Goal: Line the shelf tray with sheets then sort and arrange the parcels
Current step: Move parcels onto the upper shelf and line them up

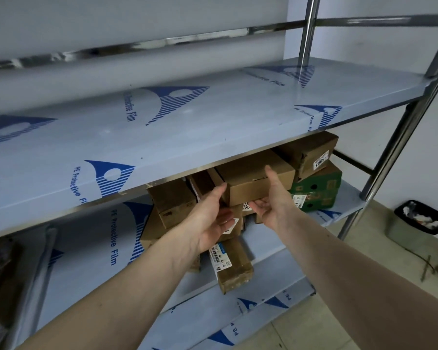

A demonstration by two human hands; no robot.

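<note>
With our left hand [213,213] and right hand [271,198] cupping the box [253,180] at 12 o'clock, its lift could topple the parcels [172,200] stacked at 9.

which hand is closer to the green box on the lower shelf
Right. The right hand holds the brown box right beside the green box; the left hand is farther away, across the brown box.

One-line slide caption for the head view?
Both hands hold a flat brown cardboard box among parcels under the film-covered steel shelf.
</note>
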